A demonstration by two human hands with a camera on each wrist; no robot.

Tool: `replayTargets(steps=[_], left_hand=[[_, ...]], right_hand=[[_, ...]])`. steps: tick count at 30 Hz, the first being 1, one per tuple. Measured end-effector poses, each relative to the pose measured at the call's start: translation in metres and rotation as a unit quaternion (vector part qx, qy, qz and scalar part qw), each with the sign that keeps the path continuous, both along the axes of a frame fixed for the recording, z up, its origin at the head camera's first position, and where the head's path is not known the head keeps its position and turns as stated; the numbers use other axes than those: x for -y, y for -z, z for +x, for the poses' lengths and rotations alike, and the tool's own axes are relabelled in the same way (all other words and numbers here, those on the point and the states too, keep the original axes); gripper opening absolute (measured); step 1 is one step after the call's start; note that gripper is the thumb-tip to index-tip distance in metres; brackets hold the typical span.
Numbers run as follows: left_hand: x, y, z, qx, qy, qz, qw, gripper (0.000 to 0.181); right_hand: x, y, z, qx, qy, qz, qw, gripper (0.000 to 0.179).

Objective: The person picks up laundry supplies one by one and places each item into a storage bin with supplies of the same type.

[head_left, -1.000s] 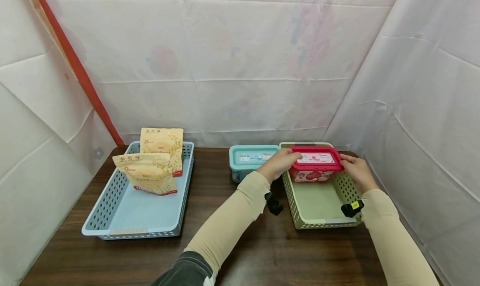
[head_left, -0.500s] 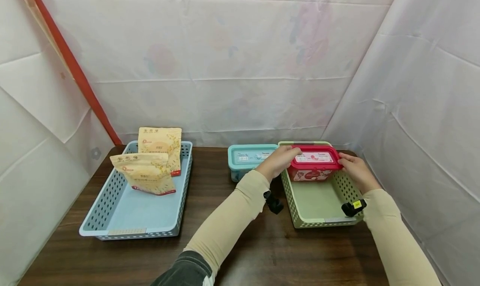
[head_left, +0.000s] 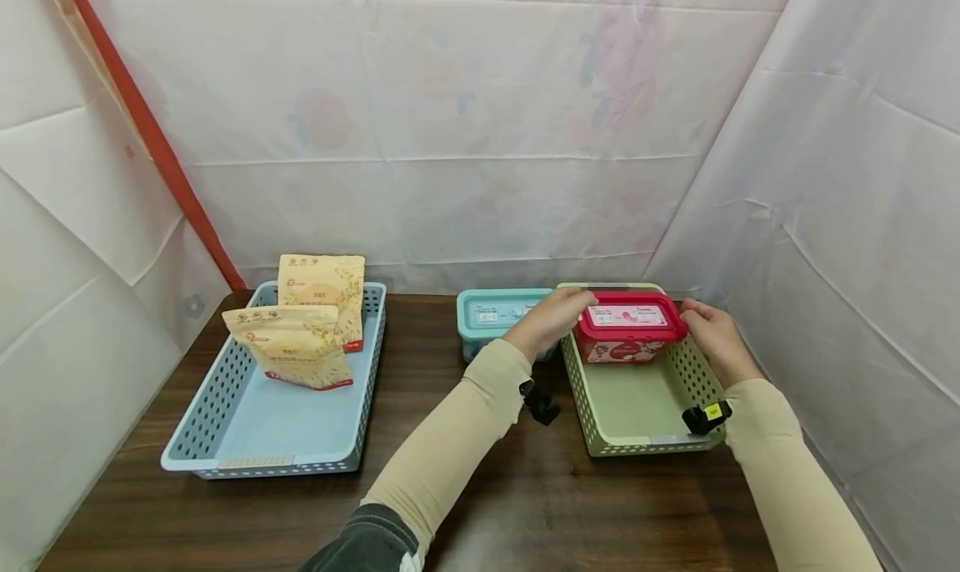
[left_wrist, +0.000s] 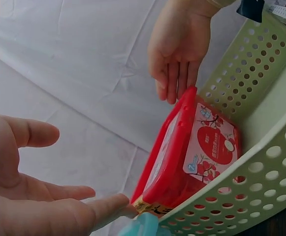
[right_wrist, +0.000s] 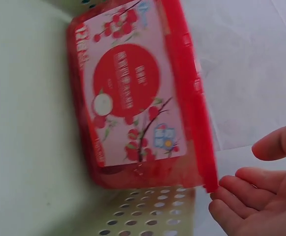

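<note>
A red plastic box with a lid (head_left: 626,351) sits at the far end of the green basket (head_left: 632,405). Its lid carries a pale label, and red berries decorate its front. My left hand (head_left: 551,320) is at the box's left end; the left wrist view shows its fingers (left_wrist: 69,191) extended and spread, fingertips close to the lid's edge. At the opposite end is my right hand (head_left: 716,343), its fingers loosely bent and holding nothing in the right wrist view. A teal lidded box (head_left: 487,318) stands left of the green basket, partly hidden behind my left hand.
On the left of the dark wooden table (head_left: 480,505) is a blue basket (head_left: 300,439). Two yellow pouches stand in it, a front pouch (head_left: 296,351) and a rear pouch (head_left: 322,280). White cloth (head_left: 450,138) hangs behind and at both sides.
Both hands have let go of the red box's lid ends. My left hand has drawn slightly left and my right hand slightly off the right end. The box stays in the green basket.
</note>
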State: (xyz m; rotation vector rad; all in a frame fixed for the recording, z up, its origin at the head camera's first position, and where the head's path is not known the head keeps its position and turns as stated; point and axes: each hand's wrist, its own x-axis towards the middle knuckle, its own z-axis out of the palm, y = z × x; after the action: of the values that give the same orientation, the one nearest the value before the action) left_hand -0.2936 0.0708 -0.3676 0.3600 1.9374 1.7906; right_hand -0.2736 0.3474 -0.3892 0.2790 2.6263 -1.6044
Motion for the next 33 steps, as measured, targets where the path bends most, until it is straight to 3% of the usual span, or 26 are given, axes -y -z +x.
replayTargets(steps=[7, 17, 24, 33], left_hand=[[0.005, 0.001, -0.003, -0.001, -0.001, 0.023, 0.9997, 0.054], [0.016, 0.003, -0.005, 0.012, -0.008, 0.034, 0.9993, 0.057], [0.028, 0.0, -0.004, 0.025, -0.021, 0.011, 0.9994, 0.067], [0.047, -0.005, -0.002, -0.029, -0.03, -0.001, 0.9991, 0.062]], right_hand=[[0.0, -0.005, 0.005, -0.018, -0.014, -0.021, 0.9995, 0.062], [0.008, -0.008, 0.008, -0.036, -0.012, -0.025, 0.999, 0.061], [0.02, -0.008, 0.006, -0.036, -0.031, -0.029, 0.9984, 0.059], [0.048, -0.007, 0.001, -0.052, -0.067, -0.023, 0.9961, 0.055]])
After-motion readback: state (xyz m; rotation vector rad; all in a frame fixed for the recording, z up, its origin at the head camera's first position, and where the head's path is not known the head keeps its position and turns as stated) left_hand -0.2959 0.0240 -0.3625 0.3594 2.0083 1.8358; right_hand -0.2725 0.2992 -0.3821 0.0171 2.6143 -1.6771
